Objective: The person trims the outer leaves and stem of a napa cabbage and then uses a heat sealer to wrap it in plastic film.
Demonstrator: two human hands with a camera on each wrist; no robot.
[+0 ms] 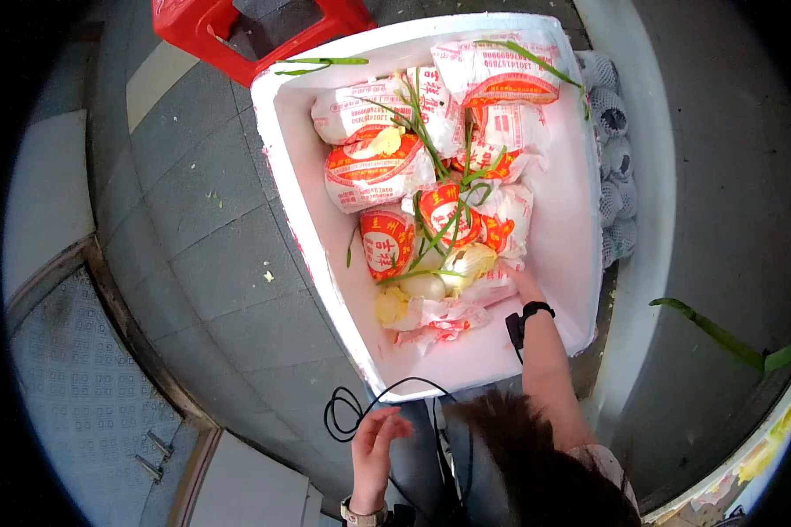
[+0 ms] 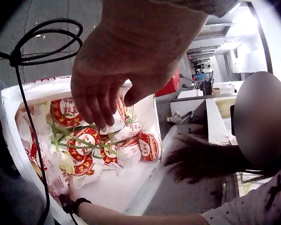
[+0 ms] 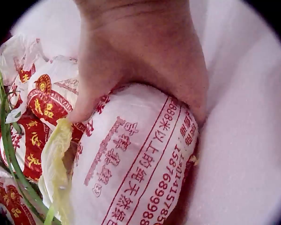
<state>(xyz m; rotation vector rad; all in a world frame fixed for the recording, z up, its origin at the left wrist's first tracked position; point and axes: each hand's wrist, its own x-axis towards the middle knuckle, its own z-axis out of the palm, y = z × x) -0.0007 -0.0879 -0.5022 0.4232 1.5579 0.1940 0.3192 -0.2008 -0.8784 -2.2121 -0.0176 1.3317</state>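
Right hand point(image 3: 143, 61) grasps a paper-wrapped vegetable point(image 3: 136, 154), thumb on one side, fingers over the other. The far fingertips are hidden behind the wrapping, so their exact placement is uncertain. Wrapped vegetable lies in the near right part of a white foam box point(image 1: 571, 228), just beside the box's right wall. Red print on its paper; a pale yellow leaf point(image 3: 56, 173) and a green stalk point(image 3: 6, 133) on its left. More red-and-white wrapped bundles point(image 1: 378, 171) fill the middle and far part of the box.

Left hand point(image 1: 376, 448) released, holding nothing, fingers loosely bent, near the box's near edge. A black cable point(image 2: 15, 58) loops near it. Box sits on grey floor tiles point(image 1: 228, 237); red stool point(image 1: 189, 22) beyond its far left corner; white-netted items point(image 1: 619, 158) along its right side.
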